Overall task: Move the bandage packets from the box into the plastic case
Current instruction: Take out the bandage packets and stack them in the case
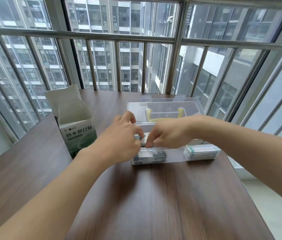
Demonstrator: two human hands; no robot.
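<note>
Head view shows both forearms reaching forward over the dark wooden table (154,196), the left hand (119,135) and right hand (168,134) meeting above the clear plastic case (171,158). Both hands pinch with curled fingers a small stack of printed bandage packets (142,140) at the case's left end. More packets (149,155) lie inside it, and the open cardboard box (78,130) stands upright, just left of the hands.

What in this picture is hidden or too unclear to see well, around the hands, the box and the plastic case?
- Head view: how many bandage packets the left hand and right hand hold; fingers cover them.
- Inside of the open box: its front wall hides any remaining contents.
- Small print on packets in the plastic case: blurred.
</note>
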